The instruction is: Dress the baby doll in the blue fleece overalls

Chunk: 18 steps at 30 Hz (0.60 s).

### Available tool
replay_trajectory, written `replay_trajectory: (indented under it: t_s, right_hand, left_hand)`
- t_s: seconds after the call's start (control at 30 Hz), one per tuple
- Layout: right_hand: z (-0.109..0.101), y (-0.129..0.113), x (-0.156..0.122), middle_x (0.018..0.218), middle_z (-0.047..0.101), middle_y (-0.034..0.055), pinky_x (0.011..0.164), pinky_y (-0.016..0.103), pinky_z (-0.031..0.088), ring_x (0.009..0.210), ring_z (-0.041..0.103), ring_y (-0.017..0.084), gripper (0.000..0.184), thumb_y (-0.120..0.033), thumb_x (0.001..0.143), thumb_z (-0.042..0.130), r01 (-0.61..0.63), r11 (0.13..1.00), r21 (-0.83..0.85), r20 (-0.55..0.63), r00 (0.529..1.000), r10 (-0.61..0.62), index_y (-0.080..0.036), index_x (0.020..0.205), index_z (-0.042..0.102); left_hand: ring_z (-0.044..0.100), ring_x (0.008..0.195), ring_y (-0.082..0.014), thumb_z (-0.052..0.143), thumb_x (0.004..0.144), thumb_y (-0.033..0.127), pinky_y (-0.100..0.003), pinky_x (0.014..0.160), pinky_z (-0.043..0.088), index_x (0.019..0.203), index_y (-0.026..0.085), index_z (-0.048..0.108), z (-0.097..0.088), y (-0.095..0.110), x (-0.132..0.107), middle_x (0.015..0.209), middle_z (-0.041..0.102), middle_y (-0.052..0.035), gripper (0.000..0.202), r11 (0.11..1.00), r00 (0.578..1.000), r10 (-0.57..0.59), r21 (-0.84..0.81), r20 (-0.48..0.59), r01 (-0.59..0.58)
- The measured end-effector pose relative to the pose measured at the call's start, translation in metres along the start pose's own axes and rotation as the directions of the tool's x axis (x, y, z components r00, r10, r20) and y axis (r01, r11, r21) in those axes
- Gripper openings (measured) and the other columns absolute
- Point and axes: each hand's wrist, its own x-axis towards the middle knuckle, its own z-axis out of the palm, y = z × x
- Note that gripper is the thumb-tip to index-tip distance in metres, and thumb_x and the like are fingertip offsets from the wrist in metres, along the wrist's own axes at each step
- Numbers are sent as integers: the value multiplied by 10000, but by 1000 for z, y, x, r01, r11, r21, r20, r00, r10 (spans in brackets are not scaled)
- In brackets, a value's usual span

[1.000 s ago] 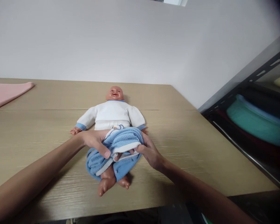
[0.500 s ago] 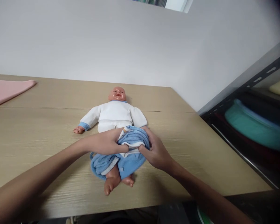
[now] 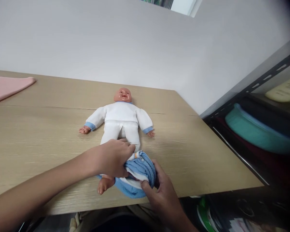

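A baby doll (image 3: pixel 122 112) in a white top with blue cuffs and white leggings lies on its back on the wooden table (image 3: pixel 188 148), head toward the wall. Blue terry trousers (image 3: pixel 141 169) with white edging are bunched round its lower legs. My left hand (image 3: pixel 114 158) is closed on the bunched cloth's left edge, by the doll's shin; its fingertips are partly hidden. On the other side my right hand (image 3: pixel 163 190) pinches the cloth, thumb on top and fingers behind. One bare doll foot (image 3: pixel 105 185) shows left of the trousers; the other is hidden.
Folded pink cloth (image 3: pixel 8 87) lies at the table's far left. A black metal shelf (image 3: pixel 256 85) stands to the right, holding a teal rounded item (image 3: pixel 258 132). Under the table's front edge sits a green and white object (image 3: pixel 204 214).
Both hands have moved down toward the table's front edge with the bunched trousers, away from the doll's hips. More of the white leggings and the doll's arm on the right now show.
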Motion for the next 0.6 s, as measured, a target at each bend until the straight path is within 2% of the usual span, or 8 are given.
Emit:
replay_trajectory:
  t_s: [0.13,0.27,0.33,0.4,0.47,0.6]
  right_hand:
    - [-1,6,-7,1006,837,90,877,462,659,916,776,342,357,-423,861,791,60,993,-101,-9,998,-62,-238,1165,821]
    - [4,7,-14,1098,840,108,926,455,652,1029,772,360,449,-408,864,789,75,991,-114,-53,995,-81,-233,1276,821]
    - [6,11,-15,1076,820,105,928,455,636,1020,758,351,386,-398,868,762,103,983,-150,-99,988,-119,-235,1214,812]
    - [7,16,-14,1038,794,94,916,448,622,993,747,334,290,-391,894,715,141,975,-171,-153,974,-168,-239,1131,788]
    - [6,22,-10,1076,801,95,930,441,623,1026,758,331,270,-408,952,676,150,977,-152,-182,967,-177,-241,1140,774]
    - [6,37,0,1207,847,109,952,442,649,1117,794,349,388,-476,1045,614,51,997,-52,-136,989,-58,-242,1314,768]
  left_hand:
    - [775,1002,-448,886,685,215,-469,821,596,1078,199,686,4,7,1,1028,790,-173,440,998,999,-23,63,24,22]
    - [793,1042,-468,845,740,225,-496,853,600,1272,178,668,7,10,3,1150,806,-218,563,990,995,-79,126,66,70]
    - [797,1030,-467,822,785,244,-492,841,590,1324,177,642,10,7,4,1144,809,-211,572,990,991,-85,118,99,74]
    - [796,1008,-452,813,810,261,-468,816,567,1336,185,616,14,3,7,1119,804,-189,567,997,992,-59,60,110,52]
    - [786,1017,-422,825,809,271,-441,815,548,1324,218,594,18,-3,11,1123,792,-153,567,1000,996,0,-28,85,2]
    - [757,1057,-369,821,811,256,-418,884,543,1271,254,539,25,-13,18,1172,762,-107,539,978,997,80,-197,22,-74]
